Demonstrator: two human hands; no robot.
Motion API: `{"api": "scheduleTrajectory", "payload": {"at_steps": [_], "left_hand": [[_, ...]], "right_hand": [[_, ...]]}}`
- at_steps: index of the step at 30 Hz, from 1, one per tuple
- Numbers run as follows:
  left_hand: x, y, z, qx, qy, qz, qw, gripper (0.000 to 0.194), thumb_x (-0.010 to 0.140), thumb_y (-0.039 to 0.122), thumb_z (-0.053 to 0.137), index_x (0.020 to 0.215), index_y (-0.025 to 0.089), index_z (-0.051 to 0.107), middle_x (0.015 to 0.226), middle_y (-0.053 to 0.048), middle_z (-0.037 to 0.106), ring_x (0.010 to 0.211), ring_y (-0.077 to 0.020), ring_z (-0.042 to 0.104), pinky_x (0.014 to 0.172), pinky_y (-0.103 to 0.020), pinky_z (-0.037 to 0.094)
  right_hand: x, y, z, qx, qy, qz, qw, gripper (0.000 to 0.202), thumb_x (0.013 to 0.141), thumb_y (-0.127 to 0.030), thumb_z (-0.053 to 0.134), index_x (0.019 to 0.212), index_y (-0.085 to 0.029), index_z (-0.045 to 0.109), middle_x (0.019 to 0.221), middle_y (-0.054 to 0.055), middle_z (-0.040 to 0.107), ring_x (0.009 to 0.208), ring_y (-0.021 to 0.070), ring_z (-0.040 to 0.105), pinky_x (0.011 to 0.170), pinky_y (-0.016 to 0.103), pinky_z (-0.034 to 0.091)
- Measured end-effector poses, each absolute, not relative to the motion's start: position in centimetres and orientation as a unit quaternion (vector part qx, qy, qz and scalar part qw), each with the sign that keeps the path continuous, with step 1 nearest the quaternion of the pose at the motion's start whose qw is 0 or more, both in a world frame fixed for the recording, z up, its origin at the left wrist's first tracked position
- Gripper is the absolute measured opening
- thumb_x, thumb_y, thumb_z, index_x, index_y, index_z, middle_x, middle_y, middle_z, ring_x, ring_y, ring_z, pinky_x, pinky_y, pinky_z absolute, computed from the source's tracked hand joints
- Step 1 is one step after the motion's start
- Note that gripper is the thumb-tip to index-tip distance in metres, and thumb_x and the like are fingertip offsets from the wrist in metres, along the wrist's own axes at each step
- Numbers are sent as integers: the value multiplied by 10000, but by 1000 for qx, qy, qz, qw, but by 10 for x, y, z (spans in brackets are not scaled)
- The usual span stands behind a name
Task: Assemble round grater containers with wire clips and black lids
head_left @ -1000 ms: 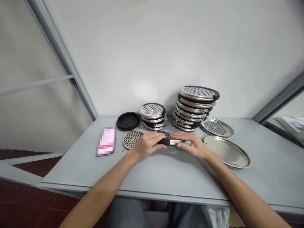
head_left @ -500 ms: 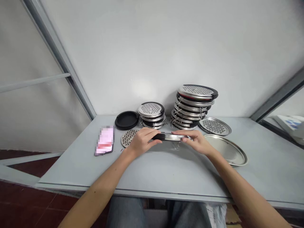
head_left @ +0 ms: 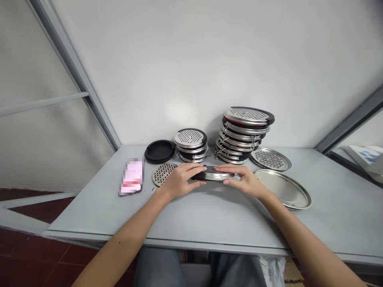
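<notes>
Between my two hands, a round grater unit [head_left: 213,174] with a black rim section and a shiny metal edge is held just above the table, almost edge-on to me. My left hand [head_left: 182,178] grips its black left side, thumb below and fingers on top. On the metal right side, my right hand [head_left: 244,180] closes in the same way. Just behind my left hand lies a loose perforated grater disc [head_left: 163,173]. A shallow round metal tray [head_left: 285,189] rests right beside my right hand.
At the back stand a short stack of grater units [head_left: 191,145] and a taller, leaning stack [head_left: 243,135] with wire clips. A black round base [head_left: 160,151] lies left of them, a phone [head_left: 131,177] nearer. Another grater disc [head_left: 271,158] is at right.
The grater unit has tilted a little, so more of its top face shows. My right fingers have shifted slightly on its edge, and the wire clip beneath is less visible.
</notes>
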State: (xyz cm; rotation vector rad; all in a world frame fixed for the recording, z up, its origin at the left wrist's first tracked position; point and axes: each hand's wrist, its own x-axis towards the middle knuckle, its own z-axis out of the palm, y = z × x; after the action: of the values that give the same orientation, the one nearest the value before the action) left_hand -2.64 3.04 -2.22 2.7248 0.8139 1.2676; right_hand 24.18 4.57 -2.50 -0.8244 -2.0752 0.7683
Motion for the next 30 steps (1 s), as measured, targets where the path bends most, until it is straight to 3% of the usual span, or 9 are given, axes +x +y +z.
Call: {"api": "scheduleTrajectory", "payload": {"at_steps": [8, 14, 20, 26, 30], "left_hand": [[-34, 35, -18, 868, 270, 416, 35, 344, 865, 343, 648, 1180, 210, 613, 1147, -92, 677, 1077, -225, 632, 928, -405, 522], [-44, 39, -17, 826, 306, 471, 58, 297, 879, 298, 632, 1153, 185, 617, 1113, -95, 690, 1048, -210, 638, 937, -372, 505], [-43, 38, -14, 783, 338, 519, 58, 223, 898, 315, 588, 1060, 165, 625, 973, -78, 709, 895, -196, 669, 825, -325, 524], [-46, 36, -9, 716, 396, 575, 0, 228, 904, 374, 524, 944, 166, 609, 870, -49, 689, 815, -183, 653, 747, -297, 517], [-48, 36, -10, 688, 390, 610, -56, 213, 905, 359, 505, 950, 170, 595, 861, -43, 677, 818, -184, 644, 751, -297, 503]], "right_hand": [[250, 49, -21, -345, -798, 316, 380, 371, 786, -411, 709, 1113, -235, 718, 1138, 69, 707, 1089, 286, 632, 967, 417, 480], [266, 56, -24, -396, -727, 315, 464, 408, 807, -554, 621, 923, -185, 753, 821, 46, 730, 738, 225, 657, 660, 319, 521], [262, 62, -32, -382, -623, 399, 554, 535, 783, -675, 567, 985, -196, 697, 808, 54, 698, 644, 203, 619, 502, 290, 469], [264, 63, -29, -401, -592, 359, 600, 511, 827, -667, 509, 972, -209, 686, 827, 52, 705, 738, 226, 650, 553, 308, 514], [260, 59, -28, -423, -641, 295, 568, 435, 808, -584, 596, 936, -191, 728, 854, 46, 726, 829, 245, 668, 666, 321, 539]]}}
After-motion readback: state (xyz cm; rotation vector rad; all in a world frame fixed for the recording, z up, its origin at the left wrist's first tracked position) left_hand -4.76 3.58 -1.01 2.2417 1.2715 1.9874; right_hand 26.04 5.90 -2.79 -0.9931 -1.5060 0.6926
